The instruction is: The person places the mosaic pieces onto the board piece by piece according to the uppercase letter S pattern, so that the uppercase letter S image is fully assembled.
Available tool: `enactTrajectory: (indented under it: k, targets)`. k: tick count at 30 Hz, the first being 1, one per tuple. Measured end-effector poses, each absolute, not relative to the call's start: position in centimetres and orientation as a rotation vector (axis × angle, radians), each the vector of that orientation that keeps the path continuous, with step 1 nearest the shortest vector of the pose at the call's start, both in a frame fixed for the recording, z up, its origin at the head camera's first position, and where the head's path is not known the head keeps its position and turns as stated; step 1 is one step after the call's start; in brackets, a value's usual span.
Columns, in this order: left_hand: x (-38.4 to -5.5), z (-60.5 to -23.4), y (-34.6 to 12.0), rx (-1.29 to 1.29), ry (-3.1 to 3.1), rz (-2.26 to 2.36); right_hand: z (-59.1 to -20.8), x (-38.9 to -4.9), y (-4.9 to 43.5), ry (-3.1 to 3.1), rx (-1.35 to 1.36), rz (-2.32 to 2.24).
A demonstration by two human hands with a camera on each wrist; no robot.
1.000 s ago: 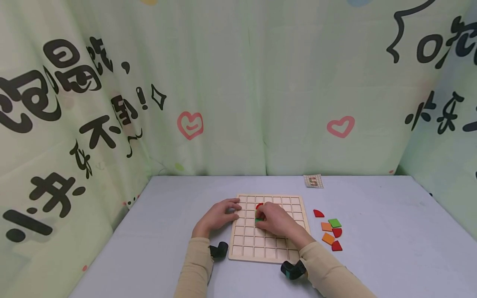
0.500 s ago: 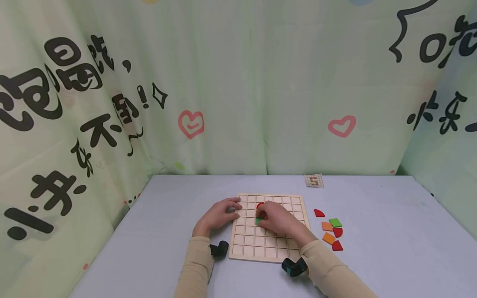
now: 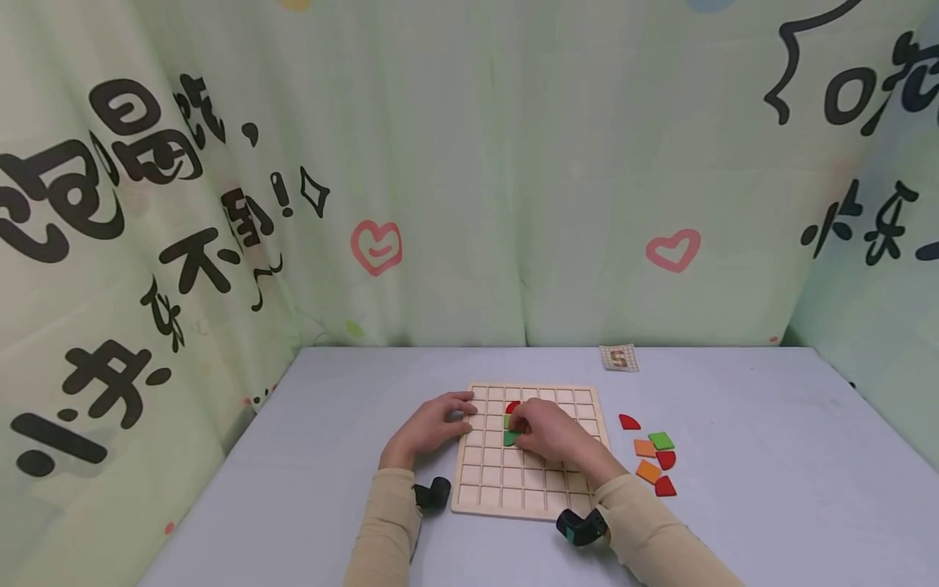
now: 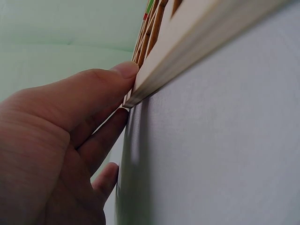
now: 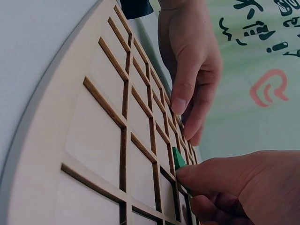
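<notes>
A square wooden grid board point(image 3: 480, 474) lies on the table between the hands. My left hand point(image 3: 429, 425) rests at its left edge; in the left wrist view the thumb tip point(image 4: 126, 69) touches the wooden rim with the other fingers extended beside it. My right hand point(image 3: 550, 430) reaches over the board, its fingers bent. The thumb and fingertips are at a dark green tile point(image 5: 178, 158), which stands slightly proud of the grid. Just behind it lie a lighter green tile point(image 3: 507, 421) and a red curved tile point(image 3: 513, 406), both partly covered by the right hand.
To the board's right lie loose tiles: red quarter-rounds point(image 3: 629, 421), orange squares point(image 3: 645, 448) and a green one point(image 3: 661, 441). A small gridded card point(image 3: 619, 358) sits at the table's back edge. Behind hangs a pale green curtain point(image 3: 440, 163).
My right hand has shifted slightly right, so more of the red and green tiles on the board shows. The left hand stays at the board's edge.
</notes>
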State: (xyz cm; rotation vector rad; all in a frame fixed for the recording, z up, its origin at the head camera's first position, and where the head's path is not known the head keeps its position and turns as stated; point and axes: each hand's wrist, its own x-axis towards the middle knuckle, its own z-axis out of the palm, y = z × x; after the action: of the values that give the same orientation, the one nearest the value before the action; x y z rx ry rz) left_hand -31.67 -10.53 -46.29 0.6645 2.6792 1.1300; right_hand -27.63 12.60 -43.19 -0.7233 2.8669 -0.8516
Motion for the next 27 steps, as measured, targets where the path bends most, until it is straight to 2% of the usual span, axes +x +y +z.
enactTrajectory:
  k: [27]
  targets:
    - [-31.71, -46.41, -10.50, 0.690, 2.694, 1.110, -43.41, -27.88, 12.96, 2.842, -0.740, -0.843]
